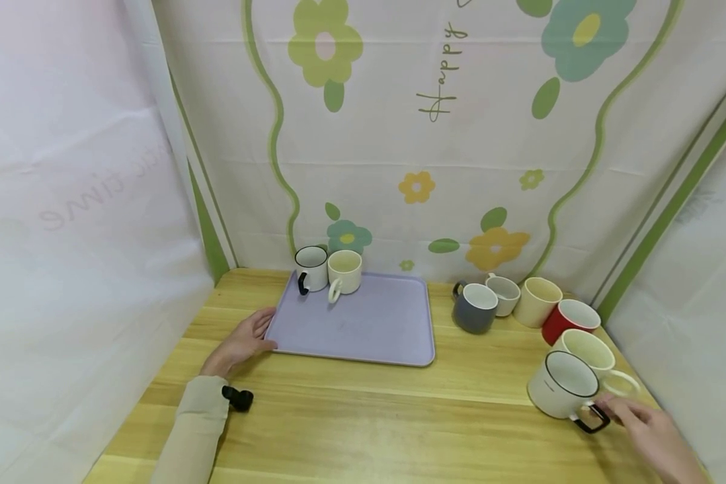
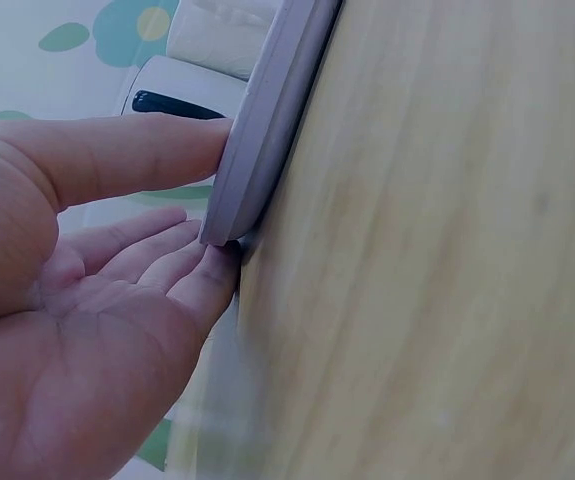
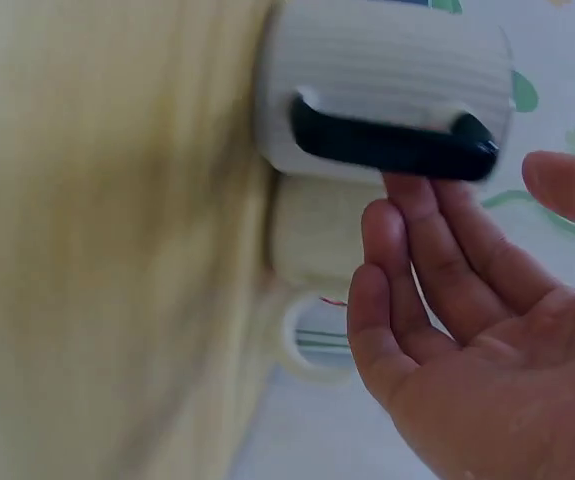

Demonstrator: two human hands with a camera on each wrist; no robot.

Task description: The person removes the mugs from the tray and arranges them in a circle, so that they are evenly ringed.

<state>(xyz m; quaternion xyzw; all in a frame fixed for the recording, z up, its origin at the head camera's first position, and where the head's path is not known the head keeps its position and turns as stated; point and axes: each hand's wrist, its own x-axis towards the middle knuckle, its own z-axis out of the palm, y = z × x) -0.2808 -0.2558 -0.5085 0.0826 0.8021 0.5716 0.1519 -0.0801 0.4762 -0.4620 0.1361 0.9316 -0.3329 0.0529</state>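
Observation:
A lavender tray lies on the wooden table. My left hand holds its left front corner. In the left wrist view the thumb presses the tray rim and the fingertips reach its lower edge. At the table's right side, my right hand is at a white mug with a black rim and black handle. The right wrist view shows fingertips behind the handle, with the thumb apart from it. On the tray's back left stand another black-rimmed white mug and a cream mug.
Along the right stand a grey-blue mug, a whitish mug, a pale yellow mug, a red mug and a cream mug close behind the black-handled one. Printed fabric walls enclose the table.

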